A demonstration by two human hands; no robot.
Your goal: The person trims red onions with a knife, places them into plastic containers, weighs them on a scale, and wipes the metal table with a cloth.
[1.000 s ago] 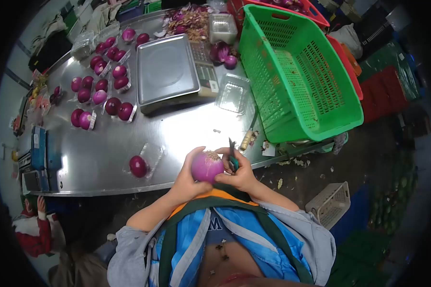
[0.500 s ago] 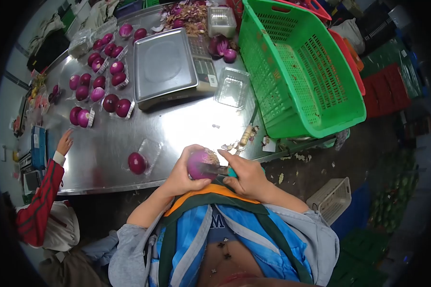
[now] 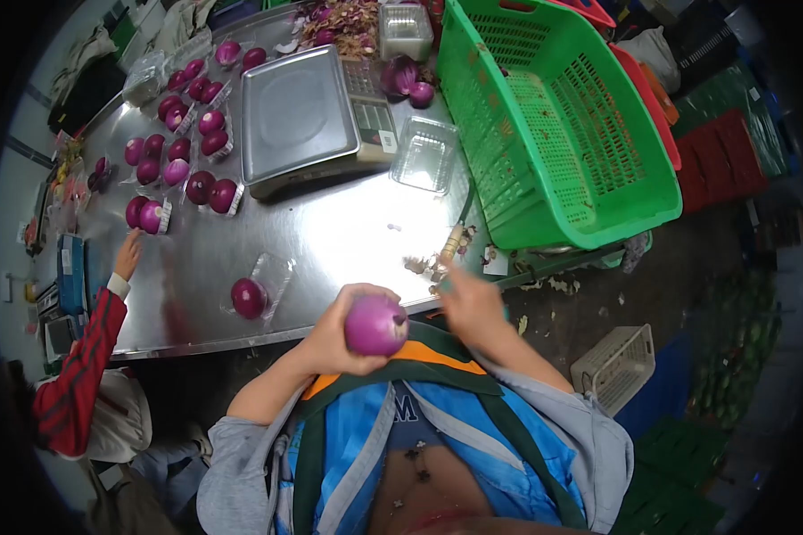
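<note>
A purple onion [image 3: 376,325] rests in my left hand [image 3: 339,334], whose fingers wrap round its left side; its cut end faces right. To the right, my right hand [image 3: 474,308] is closed round a teal-handled knife and blurred by motion; the blade is hard to make out. Beyond the hands, onion scraps [image 3: 419,265] lie on the metal table [image 3: 205,294] beside a wooden-handled tool [image 3: 452,242]. Another onion [image 3: 249,298] sits in a clear tray to the left of my hands.
A scale [image 3: 299,116] stands mid-table, with packed onions [image 3: 201,187] to its left and an empty clear tray [image 3: 425,153] to its right. A green crate [image 3: 553,143] borders the right side. A co-worker's hand [image 3: 127,256] reaches in at the left.
The knife was against the onion half a second ago; my right hand has since moved right, away from it. The co-worker's arm has reached over the table toward the packed onions.
</note>
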